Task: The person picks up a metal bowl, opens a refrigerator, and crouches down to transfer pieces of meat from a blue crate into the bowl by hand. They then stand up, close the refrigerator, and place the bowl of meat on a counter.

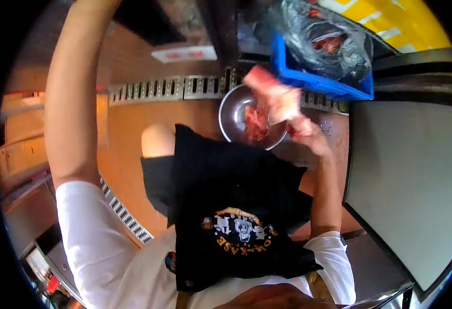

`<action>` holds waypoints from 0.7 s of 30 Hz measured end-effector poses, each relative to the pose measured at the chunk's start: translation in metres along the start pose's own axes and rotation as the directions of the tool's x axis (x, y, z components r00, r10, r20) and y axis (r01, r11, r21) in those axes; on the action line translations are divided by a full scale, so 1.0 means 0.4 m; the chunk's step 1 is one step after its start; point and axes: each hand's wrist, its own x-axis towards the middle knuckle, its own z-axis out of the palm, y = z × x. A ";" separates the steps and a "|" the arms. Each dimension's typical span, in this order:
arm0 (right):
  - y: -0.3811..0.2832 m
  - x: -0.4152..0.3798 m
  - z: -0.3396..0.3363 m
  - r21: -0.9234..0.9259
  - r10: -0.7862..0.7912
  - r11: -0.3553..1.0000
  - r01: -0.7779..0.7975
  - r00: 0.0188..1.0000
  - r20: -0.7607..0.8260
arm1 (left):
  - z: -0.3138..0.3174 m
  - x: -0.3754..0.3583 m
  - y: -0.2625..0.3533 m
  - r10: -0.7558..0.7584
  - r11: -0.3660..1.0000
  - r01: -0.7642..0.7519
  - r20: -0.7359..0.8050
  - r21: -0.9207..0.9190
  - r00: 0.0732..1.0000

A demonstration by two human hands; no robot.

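Note:
In my right hand (313, 140) is a large piece of raw meat (282, 103), red with pale fat or bone, blurred by motion. My fingers are closed round its lower end. The meat hangs over the right side of a round steel bowl (227, 121), partly hiding it. More raw red meat (256, 122) lies inside the bowl. My left arm stretches up along the left side and leaves the view at the top, so my left hand is hidden.
A blue crate (321, 85) lined with a clear plastic bag (308, 38) holds more meat behind the bowl. Slotted metal drain grating (148, 90) crosses the brown floor (133, 110). A grey panel (411, 180) stands at right, a yellow-covered surface (411, 23) above it.

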 end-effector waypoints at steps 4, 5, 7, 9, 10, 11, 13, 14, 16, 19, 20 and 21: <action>0.077 0.111 0.051 -0.513 -0.114 0.842 0.164 0.985 0.129 | -0.026 0.047 0.008 0.434 0.829 -0.451 0.127 0.332 0.892; 0.063 0.118 0.070 -0.668 -0.004 0.740 0.080 0.993 0.115 | -0.035 0.045 -0.001 0.361 0.872 -0.398 0.175 0.285 0.916; 0.254 0.187 0.078 -0.905 -0.090 0.410 0.111 0.993 0.080 | -0.048 0.039 -0.023 0.273 0.913 -0.328 0.234 0.243 0.933; 0.253 0.155 0.111 -0.968 -0.357 0.227 0.106 0.934 0.019 | -0.043 0.036 -0.007 0.285 0.876 -0.341 0.206 0.340 0.936; 0.209 0.144 0.124 -0.982 -0.444 0.168 0.084 0.896 0.001 | -0.041 0.034 -0.002 0.275 0.865 -0.330 0.194 0.378 0.942; 0.153 0.145 0.100 -0.891 -0.355 0.410 0.195 0.934 0.041 | -0.038 0.036 0.004 0.282 0.861 -0.335 0.191 0.381 0.940; -0.053 0.114 0.059 -0.682 -0.317 0.687 0.252 0.948 0.031 | -0.044 0.039 0.009 0.257 0.867 -0.323 0.215 0.381 0.942; -0.103 0.118 0.029 -0.636 -0.540 0.693 0.339 0.829 -0.146 | -0.045 0.043 0.002 0.280 0.870 -0.345 0.222 0.354 0.934; -0.199 0.194 -0.069 -0.690 -0.816 0.551 0.469 0.476 -0.328 | -0.044 0.044 0.014 0.259 0.875 -0.323 0.214 0.360 0.942; -0.312 0.357 -0.195 -0.670 -0.554 0.716 0.196 0.742 -0.376 | -0.041 0.045 0.023 0.261 0.883 -0.311 0.183 0.352 0.948; -0.311 0.424 -0.217 -0.612 -0.410 0.784 0.109 0.831 -0.376 | -0.041 0.042 0.024 0.261 0.886 -0.311 0.183 0.345 0.948; -0.312 0.473 -0.220 -0.556 -0.251 0.831 0.008 0.897 -0.363 | -0.040 0.042 0.026 0.260 0.890 -0.309 0.183 0.337 0.948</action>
